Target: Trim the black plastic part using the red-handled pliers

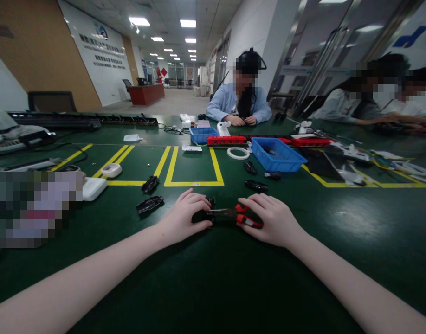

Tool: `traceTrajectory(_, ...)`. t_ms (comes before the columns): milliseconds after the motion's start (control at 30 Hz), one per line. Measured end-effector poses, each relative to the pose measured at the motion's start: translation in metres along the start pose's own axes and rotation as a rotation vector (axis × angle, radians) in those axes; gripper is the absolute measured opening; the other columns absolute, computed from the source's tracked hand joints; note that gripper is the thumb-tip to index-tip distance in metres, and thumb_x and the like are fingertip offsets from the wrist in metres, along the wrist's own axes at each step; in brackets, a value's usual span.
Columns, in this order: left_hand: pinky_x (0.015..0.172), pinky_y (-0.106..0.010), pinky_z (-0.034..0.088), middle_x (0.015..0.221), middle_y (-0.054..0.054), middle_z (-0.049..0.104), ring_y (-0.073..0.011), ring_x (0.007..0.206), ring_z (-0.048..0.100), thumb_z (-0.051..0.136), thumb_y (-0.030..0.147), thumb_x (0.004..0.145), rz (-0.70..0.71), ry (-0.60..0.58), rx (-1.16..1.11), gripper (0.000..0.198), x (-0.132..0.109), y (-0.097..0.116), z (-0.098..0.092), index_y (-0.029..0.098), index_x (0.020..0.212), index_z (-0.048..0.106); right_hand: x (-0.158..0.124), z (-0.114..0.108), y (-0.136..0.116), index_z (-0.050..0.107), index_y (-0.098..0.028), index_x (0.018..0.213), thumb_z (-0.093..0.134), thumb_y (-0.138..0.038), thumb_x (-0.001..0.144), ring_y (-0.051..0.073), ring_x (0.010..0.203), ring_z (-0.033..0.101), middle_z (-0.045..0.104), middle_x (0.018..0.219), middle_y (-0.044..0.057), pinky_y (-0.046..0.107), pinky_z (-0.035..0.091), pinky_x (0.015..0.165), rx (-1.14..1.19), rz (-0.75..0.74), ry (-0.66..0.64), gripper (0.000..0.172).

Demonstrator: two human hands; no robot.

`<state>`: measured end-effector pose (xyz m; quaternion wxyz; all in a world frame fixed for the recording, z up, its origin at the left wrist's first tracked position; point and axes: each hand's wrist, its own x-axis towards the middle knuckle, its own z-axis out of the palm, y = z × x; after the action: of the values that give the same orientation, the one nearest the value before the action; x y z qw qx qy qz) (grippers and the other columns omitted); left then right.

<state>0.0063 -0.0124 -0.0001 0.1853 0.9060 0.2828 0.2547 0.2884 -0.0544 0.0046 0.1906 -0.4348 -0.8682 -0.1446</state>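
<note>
My left hand (188, 213) is closed round a small black plastic part (211, 204), most of it hidden behind the fingers. In my right hand (272, 215) are red-handled pliers (242, 215), whose metal jaws point left and reach the black part. I cannot tell whether the jaws grip it or only touch it. Left of my left hand lie two black plastic shells (149, 204) with their ribbed insides showing. Beyond my right hand are several more black pieces, among them a long dark shell (256, 185) and a short black cylinder (272, 175).
A blue bin (277, 155) with dark parts inside stands beyond my right hand, and a smaller blue bin (203, 135) sits further back. A white ring of tape (238, 152) lies between. At left is a white case (93, 189). A person (239, 97) sits opposite.
</note>
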Motion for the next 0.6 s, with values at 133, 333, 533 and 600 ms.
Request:
traceTrajectory(133, 0.117, -0.059, 0.026, 0.137, -0.01, 0.054, -0.0291, 0.134, 0.045, 0.07, 0.027, 0.085, -0.046, 0.012, -0.022, 0.014, -0.0014, 0.0054, -0.0033, 0.02, 0.093, 0.062, -0.0002, -0.0006, 0.0002, 0.062, -0.014, 0.119, 0.062, -0.044, 0.084, 0.026, 0.089, 0.064, 0.067, 0.104, 0.013, 0.04, 0.054, 0.077, 0.0, -0.002, -0.006, 0.046)
traceTrajectory(333, 0.107, -0.054, 0.043, 0.14, -0.012, 0.052, -0.0297, 0.13, 0.049, 0.068, 0.029, 0.086, -0.095, -0.06, -0.132, 0.018, -0.0015, 0.0056, -0.0038, 0.02, 0.1, 0.06, -0.0002, -0.0015, 0.0001, 0.063, -0.014, 0.118, 0.063, -0.043, 0.083, 0.026, 0.089, 0.064, 0.067, 0.104, 0.013, 0.04, 0.054, 0.077, 0.013, 0.004, -0.005, 0.046)
traceTrajectory(533, 0.105, -0.051, 0.046, 0.14, -0.011, 0.05, -0.0291, 0.128, 0.052, 0.069, 0.027, 0.085, -0.105, -0.067, -0.19, 0.019, -0.0012, 0.0026, -0.0011, 0.021, 0.1, 0.06, 0.0008, -0.002, -0.0004, 0.063, -0.016, 0.119, 0.063, -0.042, 0.083, 0.026, 0.09, 0.064, 0.067, 0.104, 0.013, 0.04, 0.054, 0.076, 0.029, 0.009, -0.009, 0.045)
traceTrajectory(600, 0.105, -0.051, 0.045, 0.141, -0.011, 0.048, -0.0299, 0.13, 0.049, 0.069, 0.026, 0.085, -0.116, -0.039, -0.191, 0.018, -0.001, 0.0028, 0.0, 0.02, 0.098, 0.059, 0.0012, -0.0025, -0.0008, 0.063, -0.016, 0.119, 0.063, -0.042, 0.082, 0.026, 0.09, 0.064, 0.067, 0.104, 0.013, 0.04, 0.054, 0.076, 0.029, 0.013, -0.012, 0.045)
